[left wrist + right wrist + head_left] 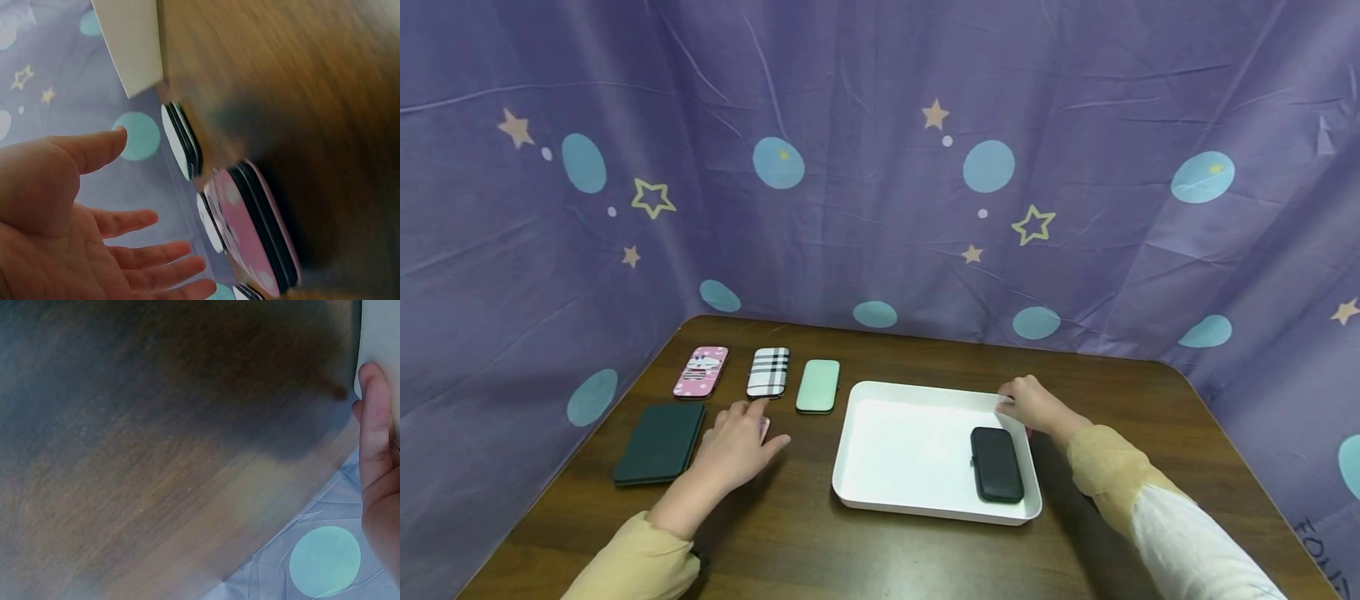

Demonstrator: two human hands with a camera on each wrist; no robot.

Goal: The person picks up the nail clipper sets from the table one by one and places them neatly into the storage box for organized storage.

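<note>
My left hand (735, 446) hovers with spread fingers over a pink patterned case (240, 219), mostly hidden under it in the head view. That case has dark sides, and the left wrist view shows the fingers apart from it. At the tray's far right corner, my right hand (1037, 406) grips the rim of the white tray (895, 504), some fingers inside and others along the outer wall. Inside the tray on the right lies a black ribbed case (997, 465) with a small clasp on its edge.
Behind my left hand lie a pink cartoon case (702, 372), a plaid case (768, 372) and a mint green case (817, 386). A dark green flat box (660, 443) sits left of that hand. Purple curtain (880, 167) hangs beyond the wooden table (917, 562).
</note>
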